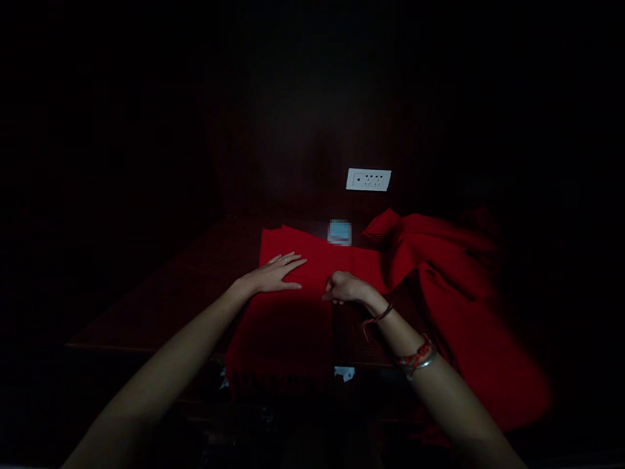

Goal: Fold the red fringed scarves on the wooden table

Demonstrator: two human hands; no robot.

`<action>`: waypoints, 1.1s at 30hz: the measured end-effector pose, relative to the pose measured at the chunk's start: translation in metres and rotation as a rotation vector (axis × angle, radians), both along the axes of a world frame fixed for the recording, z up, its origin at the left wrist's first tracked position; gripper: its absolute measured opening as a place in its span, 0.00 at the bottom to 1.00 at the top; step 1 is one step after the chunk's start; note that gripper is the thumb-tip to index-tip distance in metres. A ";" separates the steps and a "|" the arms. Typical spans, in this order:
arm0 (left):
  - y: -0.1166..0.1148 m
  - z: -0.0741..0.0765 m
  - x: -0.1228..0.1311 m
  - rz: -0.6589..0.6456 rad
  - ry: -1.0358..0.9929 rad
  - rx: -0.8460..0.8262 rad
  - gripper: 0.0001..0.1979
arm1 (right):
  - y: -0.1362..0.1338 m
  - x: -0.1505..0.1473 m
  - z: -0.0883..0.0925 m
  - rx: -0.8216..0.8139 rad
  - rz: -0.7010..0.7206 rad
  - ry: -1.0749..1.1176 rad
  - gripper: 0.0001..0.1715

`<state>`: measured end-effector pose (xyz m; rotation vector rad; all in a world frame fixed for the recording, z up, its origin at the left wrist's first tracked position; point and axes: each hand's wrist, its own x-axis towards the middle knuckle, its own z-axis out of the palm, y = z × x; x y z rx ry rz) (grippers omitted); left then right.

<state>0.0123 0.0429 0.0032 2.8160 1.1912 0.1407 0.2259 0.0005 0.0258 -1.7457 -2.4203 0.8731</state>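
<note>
A long red scarf [288, 319] with a fringed end lies on a dark wooden table, the fringe hanging over the near edge. At its far part the cloth is folded and turns off to the right, where it bunches up. My left hand [279, 273] rests flat on the folded part, fingers spread, a ring on one finger. Beside the scarf's right edge, my right hand [344, 287] is closed, its fingertips at the cloth; the dim light leaves it unclear how much fabric they pinch. Bracelets circle my right wrist and forearm.
A white socket panel [368, 180] is set in the dark back wall. Behind the scarf sits a small pale blue blurred item [339, 232]. Loose scarf cloth [483, 332] drapes over the table's right side. Something white [344, 373] shows below the near table edge [112, 347].
</note>
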 end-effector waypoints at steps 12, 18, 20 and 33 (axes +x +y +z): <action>0.009 -0.006 -0.009 0.024 -0.002 -0.024 0.34 | 0.000 0.006 0.002 0.141 -0.097 0.104 0.02; 0.010 -0.006 -0.009 0.039 0.011 -0.042 0.35 | -0.009 -0.001 0.008 0.340 -0.051 -0.136 0.03; 0.010 -0.005 -0.010 0.043 0.009 -0.034 0.34 | -0.011 -0.001 0.012 0.347 -0.079 -0.133 0.04; 0.008 -0.003 -0.007 0.080 0.038 -0.075 0.36 | -0.008 0.019 -0.012 0.246 -0.262 0.186 0.15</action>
